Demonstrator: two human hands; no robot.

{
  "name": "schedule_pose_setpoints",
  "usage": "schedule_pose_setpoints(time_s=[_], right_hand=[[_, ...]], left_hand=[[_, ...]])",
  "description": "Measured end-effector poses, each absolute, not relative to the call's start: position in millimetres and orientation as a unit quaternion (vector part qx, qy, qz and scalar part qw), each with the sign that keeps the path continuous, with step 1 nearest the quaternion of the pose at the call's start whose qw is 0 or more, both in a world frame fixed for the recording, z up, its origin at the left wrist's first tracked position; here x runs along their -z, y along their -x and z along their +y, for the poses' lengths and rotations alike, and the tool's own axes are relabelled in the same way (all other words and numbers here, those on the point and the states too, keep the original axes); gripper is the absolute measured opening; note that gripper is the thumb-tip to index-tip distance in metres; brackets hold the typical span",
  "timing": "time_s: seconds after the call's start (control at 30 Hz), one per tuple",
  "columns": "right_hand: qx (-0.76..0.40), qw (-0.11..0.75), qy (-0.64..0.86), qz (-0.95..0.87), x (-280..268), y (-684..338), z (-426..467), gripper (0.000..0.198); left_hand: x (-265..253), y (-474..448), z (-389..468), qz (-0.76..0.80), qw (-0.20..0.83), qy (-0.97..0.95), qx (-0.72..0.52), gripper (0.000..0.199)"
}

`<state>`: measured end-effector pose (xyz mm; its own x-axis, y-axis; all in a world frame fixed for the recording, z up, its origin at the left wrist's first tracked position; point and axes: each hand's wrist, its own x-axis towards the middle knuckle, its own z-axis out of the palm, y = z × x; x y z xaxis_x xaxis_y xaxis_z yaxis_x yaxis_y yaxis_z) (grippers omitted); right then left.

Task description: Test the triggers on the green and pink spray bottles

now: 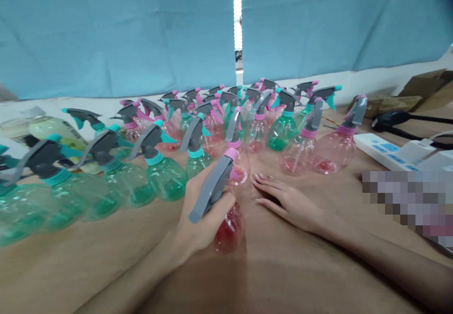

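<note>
My left hand (198, 212) is wrapped around the neck of a pink spray bottle (230, 231) with a grey and pink trigger head. The bottle stands near the middle of the table, its nozzle pointing away from me. To its right, my right hand (290, 201) lies on the brown tabletop (304, 271) with its fingers stretched out, holding nothing. Just beyond the held bottle is another pink spray bottle (241, 163), partly hidden by my left hand. A green spray bottle (166, 177) stands to the left of that hand.
Several green spray bottles (129, 184) line the left side, and more pink and green ones crowd the back. At right are a pink bottle (334, 151), a white power strip (377, 149), black headphones (385, 120) and cardboard (389, 104). A blue curtain (116, 31) hangs behind.
</note>
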<state>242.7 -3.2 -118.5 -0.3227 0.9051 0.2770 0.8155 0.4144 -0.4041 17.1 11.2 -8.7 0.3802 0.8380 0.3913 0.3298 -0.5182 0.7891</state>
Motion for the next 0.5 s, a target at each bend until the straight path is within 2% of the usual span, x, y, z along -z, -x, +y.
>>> schedule_pose_setpoints(time_s=[0.5], right_hand=[[-0.091, 0.263, 0.525, -0.804, 120.0, -242.8, -3.5, 0.047]], left_hand=[[4.2, -19.6, 5.3, 0.391, 0.325, -0.758, -0.409, 0.014]])
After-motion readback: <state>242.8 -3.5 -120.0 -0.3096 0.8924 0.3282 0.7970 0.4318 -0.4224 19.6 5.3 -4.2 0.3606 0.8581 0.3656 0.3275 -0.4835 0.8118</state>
